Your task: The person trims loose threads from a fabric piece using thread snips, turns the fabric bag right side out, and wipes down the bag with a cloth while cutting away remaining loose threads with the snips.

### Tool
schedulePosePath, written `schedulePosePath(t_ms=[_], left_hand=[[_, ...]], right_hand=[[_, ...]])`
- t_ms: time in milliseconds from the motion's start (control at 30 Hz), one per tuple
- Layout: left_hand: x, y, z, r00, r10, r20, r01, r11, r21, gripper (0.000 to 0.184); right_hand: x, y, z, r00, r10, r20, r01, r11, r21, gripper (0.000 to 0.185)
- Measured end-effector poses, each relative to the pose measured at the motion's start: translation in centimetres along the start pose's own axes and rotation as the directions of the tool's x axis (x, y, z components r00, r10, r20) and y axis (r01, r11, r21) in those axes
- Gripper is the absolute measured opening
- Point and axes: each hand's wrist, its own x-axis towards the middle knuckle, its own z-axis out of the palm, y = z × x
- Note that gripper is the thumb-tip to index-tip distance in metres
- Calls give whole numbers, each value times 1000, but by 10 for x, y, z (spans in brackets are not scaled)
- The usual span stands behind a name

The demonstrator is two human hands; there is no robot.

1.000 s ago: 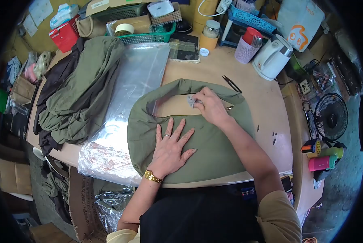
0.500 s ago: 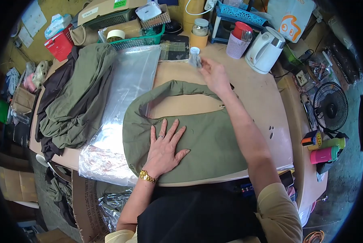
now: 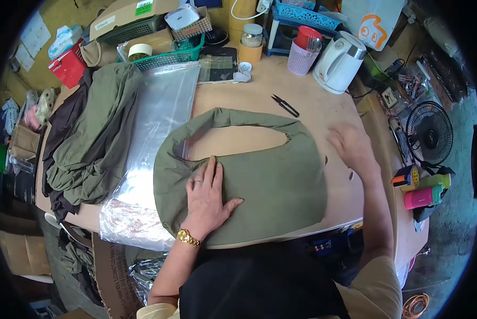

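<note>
An olive green shoulder bag (image 3: 270,181) lies flat on the table, its padded strap curving away from me. My left hand (image 3: 206,194) rests on the bag's left part with fingers stretched out and thumb apart. To the right of the bag, my right hand (image 3: 351,148) hovers over the tabletop, its fingers smeared by motion. Black thread snips (image 3: 285,106) lie just beyond the strap. Further back sits a small white cap-like container (image 3: 245,67) with a greyish crumpled piece (image 3: 242,77) against it.
Clear plastic bags (image 3: 161,122) lie left of the shoulder bag, beside a heap of olive and dark fabric (image 3: 97,138). Along the back stand a green basket (image 3: 169,58), a glass jar (image 3: 251,36), a lilac cup (image 3: 304,56) and a white kettle (image 3: 338,66). A fan (image 3: 428,130) stands at right.
My right hand has let go of the greyish piece and swung right, towards me. The snips are now in plain view. My left hand stays on the bag, its fingers closer together.
</note>
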Motion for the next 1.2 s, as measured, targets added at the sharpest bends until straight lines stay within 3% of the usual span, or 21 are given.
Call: schedulePosePath(t_ms=[33, 67, 100, 167, 233, 300, 333, 367, 433, 500, 567, 633, 767, 867, 933, 1000, 1067, 1133, 1200], left_hand=[[6, 2, -3, 1000, 0, -4, 0, 1000, 0, 88], [15, 4, -7, 998, -63, -24, 58, 979, -194, 81], [23, 6, -10, 991, -130, -33, 108, 919, -379, 75], [39, 10, -4, 984, -126, -126, 74, 930, -359, 69], [46, 10, 1, 985, -168, -36, 147, 931, -335, 71], [37, 13, -2, 984, -171, -42, 146, 924, -352, 67], [29, 13, 0, 994, -94, -56, 68, 930, -361, 64], [20, 14, 2, 997, -18, -71, -10, 928, -372, 62], [2, 18, 12, 996, -7, -88, -27, 926, -376, 55], [-13, 19, 27, 991, 75, -112, -95, 978, -183, 54], [-19, 18, 31, 994, 57, -96, -79, 968, -240, 54], [-18, 17, 28, 996, 63, -63, -78, 956, -284, 56], [-14, 21, 20, 1000, 12, -19, -17, 956, -293, 55], [-16, 19, 24, 998, 19, -58, -35, 957, -289, 54], [-16, 18, 26, 997, 19, -78, -42, 953, -300, 53], [-16, 17, 28, 996, 20, -89, -46, 952, -303, 53], [-16, 16, 29, 995, 19, -97, -48, 951, -306, 52], [-16, 16, 27, 995, 29, -94, -54, 960, -274, 52], [-16, 16, 28, 995, 24, -96, -50, 959, -278, 52]], right_hand=[[23, -13, 5, 1000, -31, 7, 29, 978, 205, 19], [51, -27, 14, 998, -68, 9, 58, 913, 403, 18], [79, -35, 39, 996, -77, 42, 53, 909, 413, 19], [138, -47, 101, 972, -178, -152, 232, 824, 517, 19], [184, -67, 139, 988, -71, -137, 130, 863, 488, 22], [205, -87, 158, 988, -10, -153, 87, 858, 506, 22], [210, -93, 167, 986, 60, -156, 30, 854, 519, 21], [213, -93, 180, 987, 54, -151, 33, 851, 523, 21], [218, -92, 203, 1000, -1, -28, 13, 911, 413, 21], [217, -93, 202, 1000, 14, -17, -6, 908, 418, 19], [213, -88, 202, 1000, 31, -1, -28, 909, 415, 18], [212, -81, 206, 971, -138, -195, 209, 888, 410, 16], [215, -85, 209, 986, -4, -167, 84, 875, 477, 18], [220, -87, 199, 997, -32, -70, 54, 937, 344, 22], [223, -89, 179, 995, 59, -83, -36, 966, 257, 23], [222, -77, 136, 986, 58, 156, -151, 705, 693, 22], [187, -70, 96, 981, -141, 131, -59, 426, 903, 15], [143, -77, 38, 866, -277, 417, -270, 443, 855, 8], [106, -91, 21, 795, -347, 497, -181, 647, 741, 7]])
